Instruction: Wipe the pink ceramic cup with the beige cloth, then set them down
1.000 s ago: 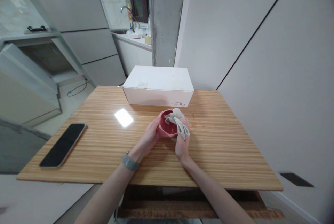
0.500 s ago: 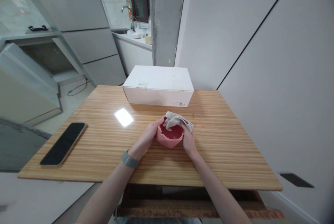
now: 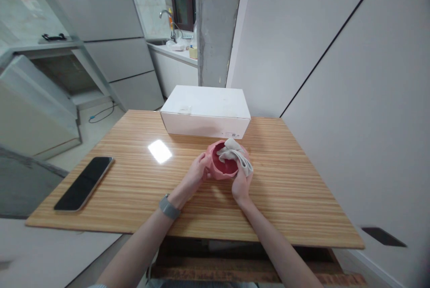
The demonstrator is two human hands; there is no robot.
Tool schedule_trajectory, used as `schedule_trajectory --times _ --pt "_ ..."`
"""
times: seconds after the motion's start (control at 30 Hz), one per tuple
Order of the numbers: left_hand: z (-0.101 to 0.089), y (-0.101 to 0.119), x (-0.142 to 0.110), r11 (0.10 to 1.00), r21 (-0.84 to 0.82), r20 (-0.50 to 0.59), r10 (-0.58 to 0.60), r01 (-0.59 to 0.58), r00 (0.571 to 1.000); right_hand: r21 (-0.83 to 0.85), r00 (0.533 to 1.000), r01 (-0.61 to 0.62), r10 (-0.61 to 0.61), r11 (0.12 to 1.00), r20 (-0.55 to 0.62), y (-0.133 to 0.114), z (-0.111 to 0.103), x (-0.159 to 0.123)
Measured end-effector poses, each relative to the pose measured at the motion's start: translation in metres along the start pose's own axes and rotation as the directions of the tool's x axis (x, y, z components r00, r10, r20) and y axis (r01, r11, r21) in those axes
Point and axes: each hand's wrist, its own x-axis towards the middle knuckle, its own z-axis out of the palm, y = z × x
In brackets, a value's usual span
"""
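Observation:
A small pink bowl (image 3: 221, 168) with a dark red inside is tilted toward me just above the wooden table (image 3: 134, 189). My left hand (image 3: 198, 174) grips its left rim, fingers curled round the wall. My right hand (image 3: 241, 182) is closed on a beige cloth (image 3: 237, 157), which it presses into the bowl's right side and over the rim. A grey watch band sits on my left wrist.
A closed white box (image 3: 205, 111) stands right behind the bowl at the table's far edge. A black phone (image 3: 83, 183) lies face up near the left edge. White wall panels close off the right side; a counter with a sink lies far behind.
The bowl has been tipped up toward me again after lying flatter half a second ago, and the cloth has shifted from the far rim to the right side of the bowl.

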Motion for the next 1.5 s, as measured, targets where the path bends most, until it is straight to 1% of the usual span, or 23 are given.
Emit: schedule_trajectory --times 0.1,0.17,0.2,0.27,0.33,0.4,0.47,0.53,0.57,0.7,0.77,0.8,0.87,0.93,1.0,1.1,1.17,1.23,1.3,1.33,1.4,1.5 --pt "-0.004 0.002 0.003 0.994 -0.028 0.029 -0.106 0.107 0.994 0.014 0.988 -0.149 0.150 0.989 -0.043 -0.005 -0.008 0.008" --pt "-0.007 0.005 0.003 0.988 -0.030 0.051 -0.153 0.154 0.987 0.023 0.977 -0.209 0.210 0.978 -0.035 -0.007 -0.010 0.010" --pt "-0.008 0.006 0.002 0.985 -0.030 0.053 -0.169 0.171 0.984 0.031 0.974 -0.227 0.228 0.973 -0.012 -0.008 -0.011 0.010" --pt "-0.009 0.009 -0.002 0.982 -0.010 0.034 -0.188 0.189 0.982 0.062 0.965 -0.256 0.252 0.965 0.074 -0.008 -0.010 0.009" --pt "-0.008 0.012 -0.005 0.978 0.048 0.005 -0.204 0.204 0.979 0.103 0.950 -0.284 0.265 0.953 0.166 -0.008 -0.009 0.007" --pt "-0.006 0.014 -0.006 0.978 0.092 -0.005 -0.189 0.189 0.982 0.128 0.941 -0.300 0.271 0.945 0.204 -0.007 -0.007 0.006" --pt "-0.004 0.013 -0.004 0.989 0.085 -0.014 -0.119 0.120 0.993 0.120 0.946 -0.294 0.272 0.948 0.175 -0.006 -0.005 0.004" --pt "-0.003 0.012 -0.001 0.997 0.062 -0.042 -0.038 0.040 0.998 0.088 0.958 -0.268 0.255 0.960 0.130 -0.003 -0.001 0.002" --pt "-0.003 0.011 0.001 0.998 0.059 -0.063 -0.014 0.018 0.998 0.074 0.964 -0.250 0.241 0.965 0.111 -0.002 0.001 0.000" --pt "-0.004 0.009 0.002 0.992 0.105 -0.167 0.080 -0.063 0.983 0.030 0.983 -0.162 0.159 0.986 0.093 0.004 0.009 -0.012" --pt "-0.005 0.009 0.000 0.983 0.140 -0.175 0.141 -0.117 0.974 0.010 0.991 -0.103 0.101 0.995 0.089 0.006 0.012 -0.016" --pt "-0.005 0.008 -0.001 0.981 0.148 -0.164 0.152 -0.128 0.975 0.006 0.994 -0.070 0.069 0.998 0.085 0.006 0.012 -0.017" --pt "-0.004 0.006 -0.003 0.984 0.139 -0.114 0.127 -0.111 0.985 0.010 0.998 -0.012 0.011 1.000 0.065 0.004 0.011 -0.015" --pt "-0.004 0.005 -0.004 0.993 0.108 -0.037 0.059 -0.055 0.998 0.002 0.999 0.003 -0.003 1.000 0.046 0.002 0.007 -0.009" --pt "-0.003 0.006 -0.004 0.998 0.059 0.010 -0.039 0.039 0.999 -0.013 0.998 -0.052 0.053 0.999 0.026 -0.001 0.001 0.000" --pt "-0.005 0.011 -0.005 0.981 -0.023 0.061 -0.191 0.193 0.980 0.016 0.980 -0.197 0.197 0.980 -0.005 0.000 -0.007 0.011" --pt "-0.005 0.014 -0.007 0.969 -0.047 0.090 -0.238 0.243 0.967 0.048 0.962 -0.274 0.274 0.961 0.003 0.002 -0.011 0.014" --pt "-0.005 0.014 -0.008 0.974 -0.058 0.080 -0.215 0.220 0.973 0.055 0.945 -0.322 0.317 0.945 0.081 0.005 -0.012 0.013" --pt "-0.005 0.012 -0.007 0.981 -0.064 0.047 -0.179 0.182 0.983 0.048 0.930 -0.338 0.325 0.940 0.171 0.006 -0.011 0.011" --pt "-0.006 0.011 -0.006 0.984 -0.059 0.027 -0.167 0.169 0.986 0.046 0.927 -0.335 0.320 0.941 0.194 0.006 -0.010 0.009" --pt "-0.006 0.007 -0.003 0.989 -0.036 -0.014 -0.145 0.145 0.989 0.041 0.934 -0.318 0.305 0.947 0.183 0.005 -0.007 0.007" --pt "-0.007 0.004 0.001 0.997 -0.017 -0.087 -0.073 0.072 0.994 0.020 0.956 -0.259 0.253 0.966 0.151 0.003 -0.002 0.002"
